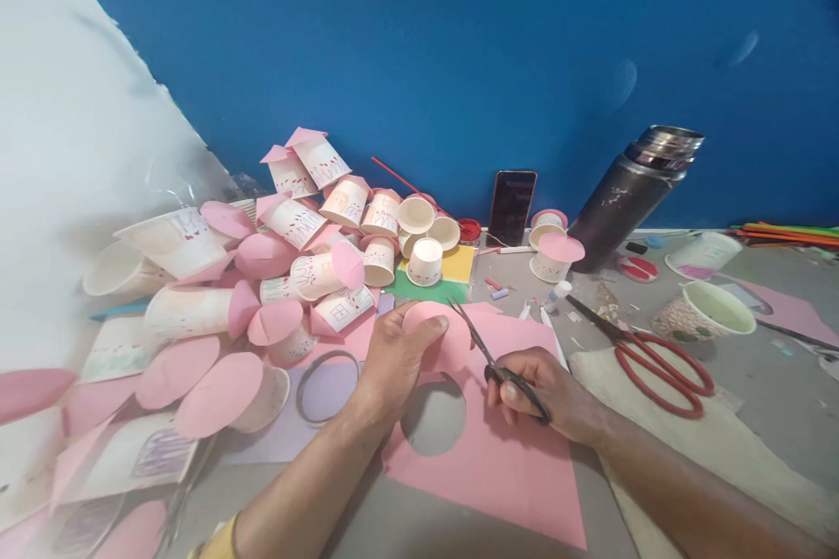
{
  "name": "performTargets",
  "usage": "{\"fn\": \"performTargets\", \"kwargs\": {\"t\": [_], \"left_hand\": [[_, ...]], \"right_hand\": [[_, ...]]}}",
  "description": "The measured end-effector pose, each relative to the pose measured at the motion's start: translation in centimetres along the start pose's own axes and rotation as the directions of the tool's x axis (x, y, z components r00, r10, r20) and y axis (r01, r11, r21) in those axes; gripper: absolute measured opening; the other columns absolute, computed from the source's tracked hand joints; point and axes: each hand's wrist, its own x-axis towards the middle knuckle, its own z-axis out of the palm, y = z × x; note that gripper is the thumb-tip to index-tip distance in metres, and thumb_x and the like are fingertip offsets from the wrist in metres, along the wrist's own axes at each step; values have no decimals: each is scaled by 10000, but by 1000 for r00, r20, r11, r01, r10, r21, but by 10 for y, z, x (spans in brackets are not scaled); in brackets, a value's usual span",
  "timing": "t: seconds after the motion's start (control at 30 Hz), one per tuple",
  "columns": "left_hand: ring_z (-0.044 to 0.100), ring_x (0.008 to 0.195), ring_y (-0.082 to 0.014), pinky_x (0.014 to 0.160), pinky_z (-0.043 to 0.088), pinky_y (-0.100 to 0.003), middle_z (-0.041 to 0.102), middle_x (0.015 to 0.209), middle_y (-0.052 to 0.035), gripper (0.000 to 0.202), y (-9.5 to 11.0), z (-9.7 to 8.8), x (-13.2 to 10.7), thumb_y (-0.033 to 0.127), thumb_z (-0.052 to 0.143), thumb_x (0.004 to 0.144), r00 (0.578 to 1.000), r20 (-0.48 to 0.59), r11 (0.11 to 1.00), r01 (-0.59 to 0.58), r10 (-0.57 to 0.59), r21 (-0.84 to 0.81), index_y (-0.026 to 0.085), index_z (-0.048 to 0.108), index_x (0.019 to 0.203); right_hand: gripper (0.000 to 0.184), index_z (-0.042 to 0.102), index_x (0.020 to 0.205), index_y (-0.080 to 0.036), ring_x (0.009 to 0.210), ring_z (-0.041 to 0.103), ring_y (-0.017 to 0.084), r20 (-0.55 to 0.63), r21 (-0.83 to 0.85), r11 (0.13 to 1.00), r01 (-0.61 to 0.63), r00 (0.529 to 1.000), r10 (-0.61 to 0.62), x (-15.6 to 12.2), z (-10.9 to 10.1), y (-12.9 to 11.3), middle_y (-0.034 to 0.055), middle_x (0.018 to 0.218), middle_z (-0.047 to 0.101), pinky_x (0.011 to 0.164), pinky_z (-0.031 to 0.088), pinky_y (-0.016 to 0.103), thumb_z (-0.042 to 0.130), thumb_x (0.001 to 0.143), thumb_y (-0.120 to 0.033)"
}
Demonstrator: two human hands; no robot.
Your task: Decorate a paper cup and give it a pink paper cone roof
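Between thumb and fingers, my left hand (391, 358) grips a pink paper circle (452, 345), held above the table. My right hand (541, 384) has its fingers in the handles of a small pair of dark scissors (481, 341). The blades point up and left, slightly apart, at the circle's right edge. Under both hands lies a pink paper sheet (511, 480) with a round hole cut in it, grey table showing through. A round ring (300, 402) rests on lilac paper (268, 445) left of my left wrist.
Decorated paper cups (190, 310) with pink paper tops are heaped at left. A phone (511, 208) leans against the blue wall. To the right stand a dark flask (622, 201), red-handled scissors (662, 371) on a pale cloth (616, 384), and a patterned cup (704, 313).
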Motion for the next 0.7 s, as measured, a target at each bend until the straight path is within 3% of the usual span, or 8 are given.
{"fn": "performTargets", "kwargs": {"t": [0.13,0.33,0.7], "left_hand": [[664,656,-201,622,514,-303,730,708,-40,229,-1,-3,1,390,801,734,999,46,999,28,-30,39,175,731,767],[666,663,-201,609,505,-295,736,723,-42,243,-1,-2,1,397,813,727,999,25,999,32,-32,33,174,740,792],[666,665,-203,602,513,-293,736,723,-45,274,-1,-3,2,407,831,706,999,11,999,36,-36,36,166,750,808]], "right_hand": [[736,610,619,-160,568,502,128,5,-12,1000,24,1000,-24,0,-1,2,47,595,612,557,329,267,665,766,-879],[735,587,602,-168,544,435,108,-16,-34,999,12,1000,-12,1,-2,9,34,572,596,534,291,266,657,776,-879],[706,590,618,-172,543,438,109,-11,-48,999,1,1000,-1,1,-2,8,29,580,593,528,283,266,661,795,-852]]}}
